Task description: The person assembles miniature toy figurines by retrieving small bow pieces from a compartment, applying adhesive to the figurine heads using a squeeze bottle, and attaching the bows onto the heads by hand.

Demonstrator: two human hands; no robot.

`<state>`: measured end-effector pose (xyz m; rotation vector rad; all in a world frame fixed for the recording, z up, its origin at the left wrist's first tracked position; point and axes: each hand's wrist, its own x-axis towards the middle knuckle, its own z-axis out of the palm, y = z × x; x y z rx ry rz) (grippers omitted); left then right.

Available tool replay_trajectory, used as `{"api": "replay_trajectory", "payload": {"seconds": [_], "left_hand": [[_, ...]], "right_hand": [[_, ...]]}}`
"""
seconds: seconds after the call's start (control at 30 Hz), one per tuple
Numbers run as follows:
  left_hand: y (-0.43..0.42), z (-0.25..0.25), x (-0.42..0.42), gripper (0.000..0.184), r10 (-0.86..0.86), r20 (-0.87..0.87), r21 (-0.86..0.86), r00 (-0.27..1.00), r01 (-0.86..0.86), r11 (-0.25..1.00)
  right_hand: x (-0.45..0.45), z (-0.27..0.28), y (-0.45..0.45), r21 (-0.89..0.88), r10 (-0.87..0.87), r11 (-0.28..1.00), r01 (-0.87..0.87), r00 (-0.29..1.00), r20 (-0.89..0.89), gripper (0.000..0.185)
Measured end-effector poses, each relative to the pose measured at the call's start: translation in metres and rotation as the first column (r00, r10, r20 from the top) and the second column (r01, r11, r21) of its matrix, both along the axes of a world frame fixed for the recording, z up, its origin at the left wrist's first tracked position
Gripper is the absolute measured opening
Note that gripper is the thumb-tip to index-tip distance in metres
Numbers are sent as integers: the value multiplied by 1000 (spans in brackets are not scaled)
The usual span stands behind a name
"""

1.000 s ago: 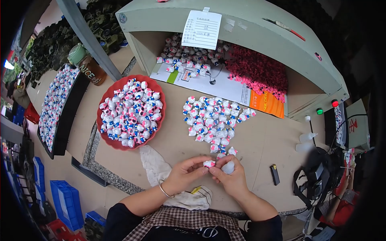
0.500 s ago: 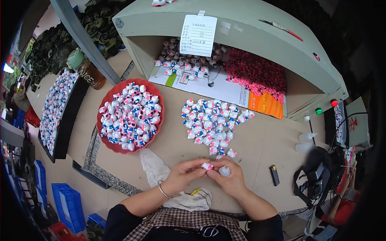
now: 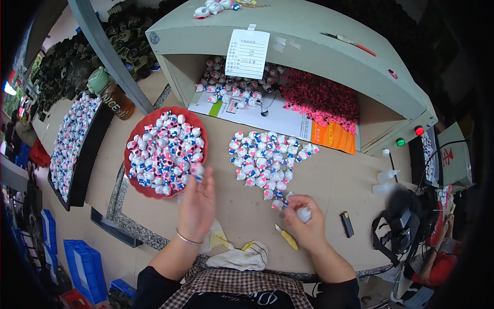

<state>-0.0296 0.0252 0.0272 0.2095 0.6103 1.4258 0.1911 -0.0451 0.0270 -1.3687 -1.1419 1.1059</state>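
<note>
My left hand [image 3: 197, 208] is at the front edge of the red bowl [image 3: 205, 135], palm inward, fingers pointing up. A small white, pink and blue cat figurine [image 3: 197, 170], blurred by motion, is at its fingertips. The bowl is filled with similar figurines. My right hand [image 3: 309, 226] is closed around a small white squeeze bottle [image 3: 304, 214]. Its thumb and index finger reach to the near end of a spread of figurines [image 3: 265, 159] on the table, touching or almost touching one there. Below lies a yellow-handled knife [image 3: 287, 238].
A white cloth [image 3: 239, 257] lies near the front edge. A grey cabinet [image 3: 288, 44] holds more figurines and pink-red pieces [image 3: 321, 98]. On the right are a black lighter-like object [image 3: 347, 224], translucent bottles [image 3: 386, 176] and a black strapped device [image 3: 401, 229]. A black tray [image 3: 85, 165] of figurines stands left.
My hands have separated. The left has carried a figurine left to the bowl, while the right has moved to the spread's near end with the bottle. The yellow-handled knife now shows.
</note>
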Motion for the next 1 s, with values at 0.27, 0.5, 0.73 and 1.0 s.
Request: {"api": "replay_trajectory", "payload": {"seconds": [0.27,0.5,0.73,1.0], "left_hand": [[-9,-9,15,27,-106,-940,115,323,594,796],[2,-19,58,24,446,-857,117,-257,748,654],[-3,-10,41,17,241,-969,218,44,610,762],[-28,-14,24,32,-530,-446,-45,721,574,818]], "right_hand": [[36,-8,10,-240,-20,970,49,992,123,28],[14,-37,20,-109,118,990,-84,929,351,31],[6,-11,12,-140,18,990,-7,997,76,28],[8,13,11,-76,0,997,-21,962,-272,23]]}}
